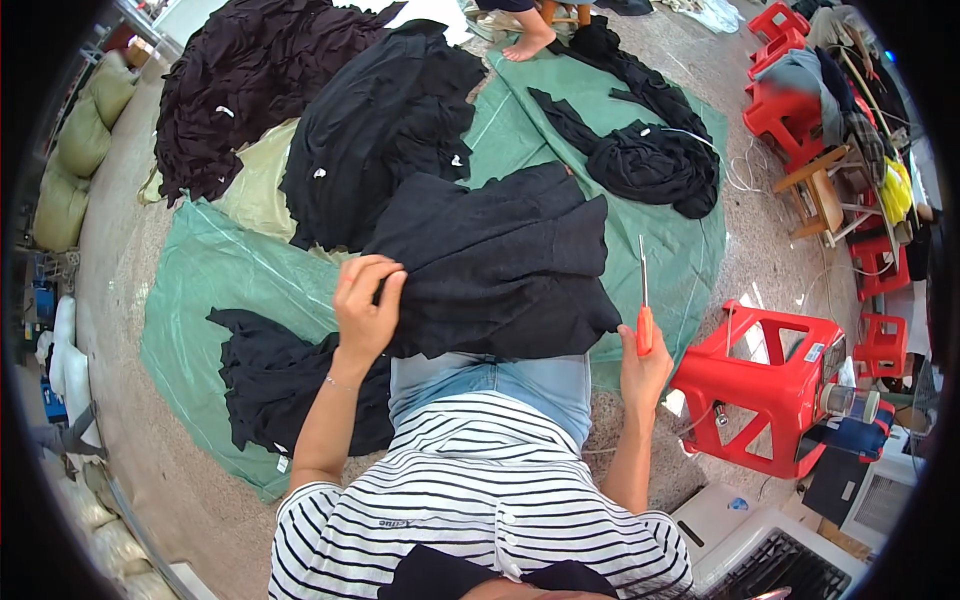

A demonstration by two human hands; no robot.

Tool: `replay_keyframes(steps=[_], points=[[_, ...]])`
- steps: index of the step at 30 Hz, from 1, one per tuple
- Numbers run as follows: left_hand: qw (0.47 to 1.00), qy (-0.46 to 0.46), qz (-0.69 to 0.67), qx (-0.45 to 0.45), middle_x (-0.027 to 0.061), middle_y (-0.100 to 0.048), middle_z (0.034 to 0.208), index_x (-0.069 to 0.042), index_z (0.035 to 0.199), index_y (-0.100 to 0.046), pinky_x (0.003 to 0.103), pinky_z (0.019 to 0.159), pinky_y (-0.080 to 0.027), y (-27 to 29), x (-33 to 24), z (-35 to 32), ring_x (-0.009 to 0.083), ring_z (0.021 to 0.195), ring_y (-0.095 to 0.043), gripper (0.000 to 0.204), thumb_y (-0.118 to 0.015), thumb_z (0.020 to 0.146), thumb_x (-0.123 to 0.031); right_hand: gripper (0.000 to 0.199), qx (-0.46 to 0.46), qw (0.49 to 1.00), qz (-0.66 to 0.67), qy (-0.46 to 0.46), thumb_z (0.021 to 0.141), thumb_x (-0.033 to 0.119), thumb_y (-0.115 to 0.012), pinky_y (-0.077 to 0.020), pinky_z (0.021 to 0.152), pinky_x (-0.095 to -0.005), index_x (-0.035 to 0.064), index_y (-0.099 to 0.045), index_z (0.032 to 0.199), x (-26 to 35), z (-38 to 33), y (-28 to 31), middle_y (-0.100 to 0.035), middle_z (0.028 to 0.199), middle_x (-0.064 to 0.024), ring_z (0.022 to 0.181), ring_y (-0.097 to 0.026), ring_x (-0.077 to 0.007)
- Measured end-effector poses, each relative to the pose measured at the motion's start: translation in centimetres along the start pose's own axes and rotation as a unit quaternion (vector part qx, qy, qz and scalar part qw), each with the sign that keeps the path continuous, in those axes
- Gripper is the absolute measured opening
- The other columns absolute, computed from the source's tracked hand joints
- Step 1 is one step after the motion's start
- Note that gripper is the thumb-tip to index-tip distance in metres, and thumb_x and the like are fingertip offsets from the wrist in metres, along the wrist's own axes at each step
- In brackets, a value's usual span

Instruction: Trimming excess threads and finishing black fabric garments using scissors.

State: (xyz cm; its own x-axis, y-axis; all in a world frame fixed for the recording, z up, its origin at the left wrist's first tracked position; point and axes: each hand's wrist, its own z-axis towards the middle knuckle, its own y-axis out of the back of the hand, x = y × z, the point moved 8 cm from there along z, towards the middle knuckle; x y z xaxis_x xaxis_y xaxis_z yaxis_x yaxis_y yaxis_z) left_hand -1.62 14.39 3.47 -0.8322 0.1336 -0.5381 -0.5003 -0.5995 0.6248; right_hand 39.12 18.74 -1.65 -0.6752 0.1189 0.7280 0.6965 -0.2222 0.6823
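A black knit garment point(490, 265) lies spread over my lap and thighs. At its left edge, my left hand point(366, 305) has its fingers bent and closed on the cloth. My right hand point(643, 368) is wrapped around an orange-handled tool point(645, 330) with a thin, straight metal shaft pointing away from me; its exact kind is unclear. The right thumb is beside the garment's lower right corner, and whether it grips the cloth I cannot tell. Left of my lap rests another heap of black garments point(275, 385).
Green sheeting point(240, 270) covers the floor, bearing black garments point(385, 120), a dark maroon pile point(260, 70) and a coiled black bundle point(650, 165). A red plastic stool point(760, 345) stands close on my right, more stools point(785, 115) beyond. Another person's bare foot point(530, 40) shows at the far edge.
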Motion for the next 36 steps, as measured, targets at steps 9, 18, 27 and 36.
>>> replay_keyframes(steps=[9,18,27,36], points=[[0.993,-0.076,-0.033,0.083,0.0096,-0.058,0.12,-0.009,0.114,-0.063,0.045,0.099,-0.04,-9.1,-6.8,1.0,0.0294,0.114,-0.054,0.04,-0.072,0.081,-0.031,0.036,-0.024,0.99,0.106,0.091,0.088,0.007,-0.071,-0.0503,0.085,-0.0309,-0.0033,-0.061,0.122,-0.6,3.5,-2.0,-0.07,0.101,-0.0113,0.09,-0.063,-0.0168],[0.988,-0.092,-0.076,0.097,0.0017,-0.058,0.089,-0.011,0.088,-0.065,0.042,0.103,-0.037,-10.5,-7.1,0.5,0.021,0.095,-0.056,0.01,-0.07,0.079,-0.009,0.043,0.106,0.949,0.268,0.125,0.089,0.01,-0.071,-0.0489,0.082,-0.0269,-0.0031,-0.058,0.128,7.0,9.4,-8.4,-0.065,0.111,-0.0079,0.087,-0.06,-0.0129],[0.982,-0.106,-0.115,0.106,0.0029,-0.058,0.09,-0.01,0.09,-0.064,0.041,0.101,-0.038,-10.7,-7.2,0.1,0.0229,0.094,-0.056,0.013,-0.072,0.081,-0.014,0.05,0.145,0.948,0.233,0.16,0.082,-0.003,-0.067,-0.0427,0.099,-0.0303,-0.006,-0.055,0.13,7.7,9.6,-7.3,-0.062,0.121,-0.01,0.109,-0.057,-0.0175],[0.995,-0.009,0.054,-0.083,0.0284,-0.066,0.098,0.004,0.152,-0.013,0.05,0.074,-0.051,5.3,-0.5,21.7,0.0407,0.075,-0.065,0.085,-0.061,0.087,-0.022,0.051,0.015,0.947,0.147,0.284,0.089,0.003,-0.06,-0.0416,0.066,-0.0219,-0.003,-0.049,0.138,4.9,7.5,0.1,-0.062,0.119,-0.01,0.078,-0.055,-0.0101]])
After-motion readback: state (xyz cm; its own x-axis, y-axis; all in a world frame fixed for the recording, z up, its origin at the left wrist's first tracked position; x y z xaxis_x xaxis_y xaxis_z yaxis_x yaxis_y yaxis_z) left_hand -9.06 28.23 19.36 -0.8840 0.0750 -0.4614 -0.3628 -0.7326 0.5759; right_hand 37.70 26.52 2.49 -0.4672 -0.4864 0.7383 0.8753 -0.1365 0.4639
